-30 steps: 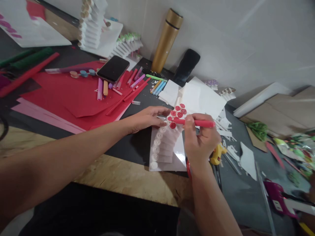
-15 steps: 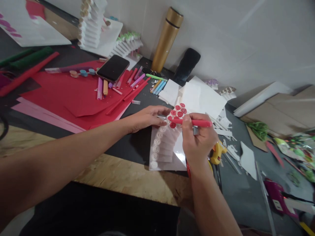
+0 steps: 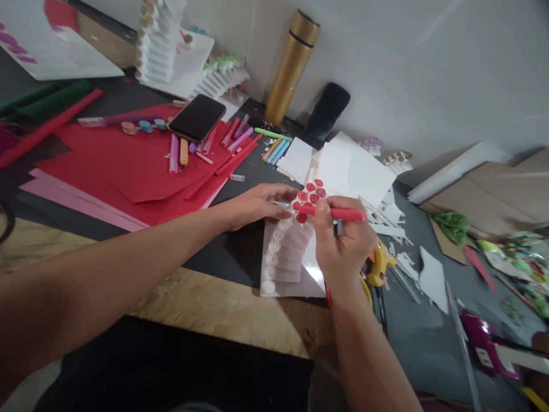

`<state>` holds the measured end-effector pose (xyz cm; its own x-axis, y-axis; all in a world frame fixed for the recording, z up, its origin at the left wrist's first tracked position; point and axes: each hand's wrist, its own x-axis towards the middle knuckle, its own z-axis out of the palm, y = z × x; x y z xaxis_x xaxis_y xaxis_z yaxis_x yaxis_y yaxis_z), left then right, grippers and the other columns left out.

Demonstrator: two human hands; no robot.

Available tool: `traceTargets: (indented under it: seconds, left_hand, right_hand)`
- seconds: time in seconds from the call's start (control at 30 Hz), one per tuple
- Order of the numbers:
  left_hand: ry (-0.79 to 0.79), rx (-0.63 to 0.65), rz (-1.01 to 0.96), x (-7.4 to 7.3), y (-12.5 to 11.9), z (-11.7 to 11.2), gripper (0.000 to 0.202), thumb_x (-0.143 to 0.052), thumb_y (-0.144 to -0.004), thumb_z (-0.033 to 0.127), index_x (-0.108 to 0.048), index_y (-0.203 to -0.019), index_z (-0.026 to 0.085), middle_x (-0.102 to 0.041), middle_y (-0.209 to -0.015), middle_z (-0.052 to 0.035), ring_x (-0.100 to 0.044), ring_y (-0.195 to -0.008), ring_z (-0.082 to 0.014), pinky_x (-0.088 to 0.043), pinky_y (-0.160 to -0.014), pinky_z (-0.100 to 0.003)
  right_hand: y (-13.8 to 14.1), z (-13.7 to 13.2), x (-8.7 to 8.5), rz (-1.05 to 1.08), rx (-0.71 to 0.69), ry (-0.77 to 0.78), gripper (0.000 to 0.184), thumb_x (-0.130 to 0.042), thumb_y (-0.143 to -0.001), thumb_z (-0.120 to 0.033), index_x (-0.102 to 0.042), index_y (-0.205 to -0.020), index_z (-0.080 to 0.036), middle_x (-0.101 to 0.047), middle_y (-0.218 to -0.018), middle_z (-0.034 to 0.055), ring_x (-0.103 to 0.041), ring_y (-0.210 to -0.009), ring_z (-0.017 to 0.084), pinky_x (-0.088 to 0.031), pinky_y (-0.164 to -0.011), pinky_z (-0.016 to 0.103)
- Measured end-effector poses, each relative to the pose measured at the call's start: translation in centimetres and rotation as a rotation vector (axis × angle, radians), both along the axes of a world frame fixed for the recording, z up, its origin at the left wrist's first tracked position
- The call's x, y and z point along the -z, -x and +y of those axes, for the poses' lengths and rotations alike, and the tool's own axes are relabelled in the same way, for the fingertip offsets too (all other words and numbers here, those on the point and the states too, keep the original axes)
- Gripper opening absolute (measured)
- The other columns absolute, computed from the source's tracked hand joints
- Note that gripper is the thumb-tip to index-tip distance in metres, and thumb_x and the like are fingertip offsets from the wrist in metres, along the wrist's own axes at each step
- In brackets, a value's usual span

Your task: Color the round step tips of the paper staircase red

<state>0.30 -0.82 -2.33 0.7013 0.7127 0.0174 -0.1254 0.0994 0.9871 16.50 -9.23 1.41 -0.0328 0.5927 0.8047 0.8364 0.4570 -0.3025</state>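
The left hand (image 3: pixel 259 205), half open, touches the white paper rolls (image 3: pixel 288 257); the right hand (image 3: pixel 343 243), apart, pinches a red marker (image 3: pixel 346 214). Its tip is at red roll ends (image 3: pixel 314 198).

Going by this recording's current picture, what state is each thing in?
Pen, held, tip at the red roll ends
Rolls, several ends red, others white
Right grip, closed on the pen
Left grip, against the rolls, closure unclear
Phone, screen dark
Flask, upright, capped
Red sheets, overlapping
Yellow glue gun, partly hidden, power unclear
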Motion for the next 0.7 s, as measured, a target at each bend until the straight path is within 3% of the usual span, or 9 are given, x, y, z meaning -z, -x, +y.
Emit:
traceTargets:
  seconds: [0.33,0.5,0.7]
  left_hand:
    - [0.005,-0.006,0.016,-0.09,0.00,-0.10,0.055,-0.070,-0.077,0.023,-0.059,-0.130,0.017,-0.063,-0.132,-0.0104,-0.058,-0.119,-0.0244,-0.047,-0.087,-0.032]
    - [0.009,0.001,0.010,0.16,0.02,-0.02,0.053,-0.069,-0.077,0.023,-0.060,-0.129,0.019,-0.064,-0.130,-0.0097,-0.062,-0.110,-0.0224,-0.048,-0.080,-0.029]
    - [0.006,-0.008,0.015,0.14,-0.05,0.04,0.052,-0.069,-0.076,0.024,-0.061,-0.128,0.018,-0.064,-0.129,-0.0102,-0.061,-0.112,-0.0232,-0.048,-0.083,-0.030]
  right_hand:
    - [0.12,0.03,0.04,0.013,-0.005,0.013,0.003,-0.059,-0.089,-0.021,-0.062,-0.088,-0.022,-0.068,-0.077,-0.0032,-0.064,-0.074,0.010,-0.050,-0.073,0.028]
    - [0.18,0.00,-0.05,0.015,-0.004,0.003,0.002,-0.060,-0.089,-0.021,-0.062,-0.088,-0.022,-0.068,-0.078,-0.0030,-0.065,-0.076,0.011,-0.052,-0.074,0.029]
    - [0.21,0.02,-0.09,-0.003,-0.020,0.004,0.003,-0.059,-0.090,-0.022,-0.062,-0.090,-0.022,-0.069,-0.081,-0.0025,-0.066,-0.076,0.011,-0.052,-0.073,0.030]
